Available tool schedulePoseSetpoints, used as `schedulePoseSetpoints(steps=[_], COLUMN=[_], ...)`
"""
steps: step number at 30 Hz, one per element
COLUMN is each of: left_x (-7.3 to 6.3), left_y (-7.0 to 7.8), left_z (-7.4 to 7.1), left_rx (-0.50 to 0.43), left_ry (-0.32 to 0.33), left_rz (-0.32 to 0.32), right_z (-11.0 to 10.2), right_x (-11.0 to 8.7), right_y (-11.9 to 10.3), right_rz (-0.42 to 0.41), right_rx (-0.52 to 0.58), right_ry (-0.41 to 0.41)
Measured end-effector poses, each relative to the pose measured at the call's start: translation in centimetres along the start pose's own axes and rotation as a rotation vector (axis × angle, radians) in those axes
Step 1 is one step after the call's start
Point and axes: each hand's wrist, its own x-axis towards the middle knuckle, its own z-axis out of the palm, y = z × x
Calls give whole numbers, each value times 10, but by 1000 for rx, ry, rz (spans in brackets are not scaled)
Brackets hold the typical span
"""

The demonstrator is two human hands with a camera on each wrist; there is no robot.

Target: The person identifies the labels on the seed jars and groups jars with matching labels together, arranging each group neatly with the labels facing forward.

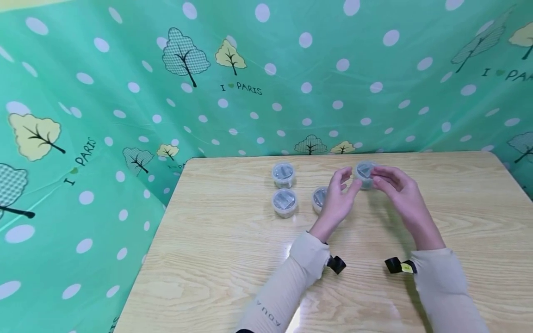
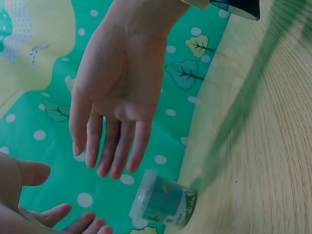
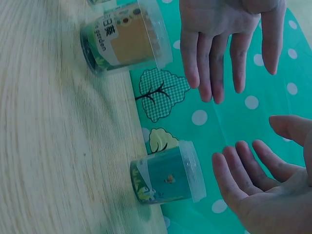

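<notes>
My right hand (image 1: 401,192) is raised with relaxed fingers at the right of a lidded clear plastic tub (image 1: 364,172) near the table's far edge. In the left wrist view this tub (image 2: 165,200) has a teal-green printed side and stands apart from the fingers. On its other side, my left hand (image 1: 338,199) hovers with loosely bent fingers, holding nothing. It partly hides a second tub (image 1: 319,198), probably the orange-brown tub (image 3: 124,36) in the right wrist view. The palms face each other with a gap between.
To the left, two more lidded tubs stand one behind the other, a far tub (image 1: 283,173) and a near tub (image 1: 285,203). Grey packets show through their lids. A green patterned cloth (image 1: 250,120) hangs behind the wooden table (image 1: 200,259) and at its left.
</notes>
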Motion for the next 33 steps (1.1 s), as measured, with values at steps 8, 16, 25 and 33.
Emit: schedulePoseSetpoints(steps=[8, 16, 25, 33], left_x=[7, 11, 19, 25], left_y=[-7, -2, -6, -18], left_z=[10, 19, 30, 37], left_rx=[27, 98, 110, 131], left_ry=[28, 50, 75, 109], left_rz=[-26, -42, -86, -117], right_z=[-8, -14, -23, -28], right_x=[4, 10, 15, 19], right_y=[7, 13, 19, 24], right_rz=[27, 37, 44, 57], right_rx=[-97, -119, -123, -120], right_ry=[41, 69, 96, 98])
